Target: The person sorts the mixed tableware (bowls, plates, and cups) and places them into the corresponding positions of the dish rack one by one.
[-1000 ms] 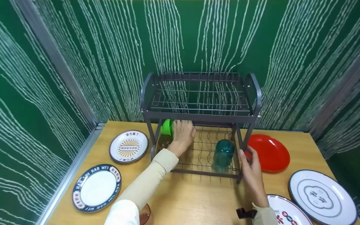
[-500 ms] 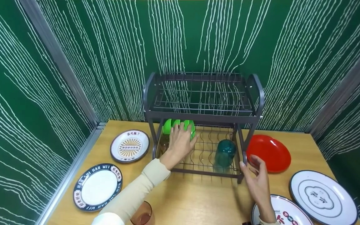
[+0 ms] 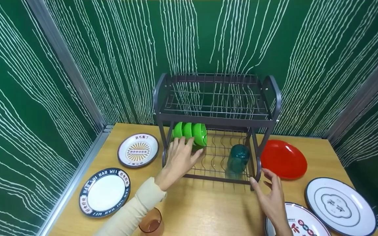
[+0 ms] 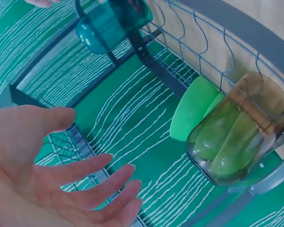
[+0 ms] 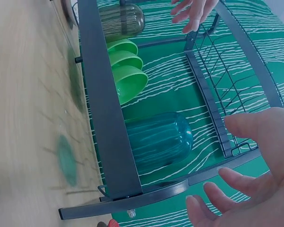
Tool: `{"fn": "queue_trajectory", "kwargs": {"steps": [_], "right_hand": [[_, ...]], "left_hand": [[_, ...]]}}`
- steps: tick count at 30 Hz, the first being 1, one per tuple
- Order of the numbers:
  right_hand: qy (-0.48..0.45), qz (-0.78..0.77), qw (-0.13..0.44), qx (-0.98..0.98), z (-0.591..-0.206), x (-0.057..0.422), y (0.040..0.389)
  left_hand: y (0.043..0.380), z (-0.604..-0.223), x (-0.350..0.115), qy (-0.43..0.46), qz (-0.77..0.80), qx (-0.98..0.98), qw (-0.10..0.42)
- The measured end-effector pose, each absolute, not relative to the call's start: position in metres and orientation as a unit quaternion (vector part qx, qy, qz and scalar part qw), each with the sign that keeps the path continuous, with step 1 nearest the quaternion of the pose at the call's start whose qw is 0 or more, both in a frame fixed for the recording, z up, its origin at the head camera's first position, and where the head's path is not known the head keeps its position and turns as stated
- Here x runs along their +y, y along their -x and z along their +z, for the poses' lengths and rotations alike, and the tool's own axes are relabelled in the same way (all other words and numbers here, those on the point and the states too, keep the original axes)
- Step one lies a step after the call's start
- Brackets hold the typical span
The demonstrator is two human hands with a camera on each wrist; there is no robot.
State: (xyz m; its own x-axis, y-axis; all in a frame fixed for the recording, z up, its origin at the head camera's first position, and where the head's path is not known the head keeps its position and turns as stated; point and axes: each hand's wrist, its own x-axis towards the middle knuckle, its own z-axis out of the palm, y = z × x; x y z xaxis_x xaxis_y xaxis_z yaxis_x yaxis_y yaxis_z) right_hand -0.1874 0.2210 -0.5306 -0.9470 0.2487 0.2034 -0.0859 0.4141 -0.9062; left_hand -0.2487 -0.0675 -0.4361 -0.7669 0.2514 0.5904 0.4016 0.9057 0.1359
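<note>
Three green bowls (image 3: 200,133) stand on edge in a row at the back left of the dark two-tier dish rack's (image 3: 215,118) lower shelf. My left hand (image 3: 178,159) hovers in front of them with spread fingers and holds nothing. In the left wrist view, an upside-down brown glass (image 4: 241,137) stands beside the bowls; the left hand mostly hides it from the head camera. A teal glass (image 3: 239,158) stands upside down at the shelf's right. My right hand (image 3: 272,200) is beside the rack's front right post, its fingers loosely bent and holding nothing.
Left of the rack lie a sunburst plate (image 3: 138,150) and a blue-rimmed plate (image 3: 105,193). On the right are a red plate (image 3: 284,159), a large white plate (image 3: 341,206) and a patterned plate (image 3: 299,223). An amber glass (image 3: 152,223) stands near the front.
My left hand has drawn back from the green bowls toward the front left, uncovering them. My right hand has moved slightly down and away from the rack's post.
</note>
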Motion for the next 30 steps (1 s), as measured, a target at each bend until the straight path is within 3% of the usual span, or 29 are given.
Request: {"fn": "queue_trajectory", "kwargs": {"steps": [10, 19, 30], "right_hand": [[0.057, 0.513, 0.118, -0.849, -0.532, 0.219, 0.173], [0.058, 0.500, 0.125, -0.855, -0.535, 0.220, 0.159], [0.058, 0.497, 0.149, -0.853, -0.540, 0.222, 0.154]], "left_hand": [[0.220, -0.446, -0.090, 0.163, -0.164, -0.926, 0.300], [0.189, -0.453, -0.108, 0.144, -0.205, -0.920, 0.303], [0.159, -0.453, -0.123, 0.097, -0.221, -0.945, 0.219]]}}
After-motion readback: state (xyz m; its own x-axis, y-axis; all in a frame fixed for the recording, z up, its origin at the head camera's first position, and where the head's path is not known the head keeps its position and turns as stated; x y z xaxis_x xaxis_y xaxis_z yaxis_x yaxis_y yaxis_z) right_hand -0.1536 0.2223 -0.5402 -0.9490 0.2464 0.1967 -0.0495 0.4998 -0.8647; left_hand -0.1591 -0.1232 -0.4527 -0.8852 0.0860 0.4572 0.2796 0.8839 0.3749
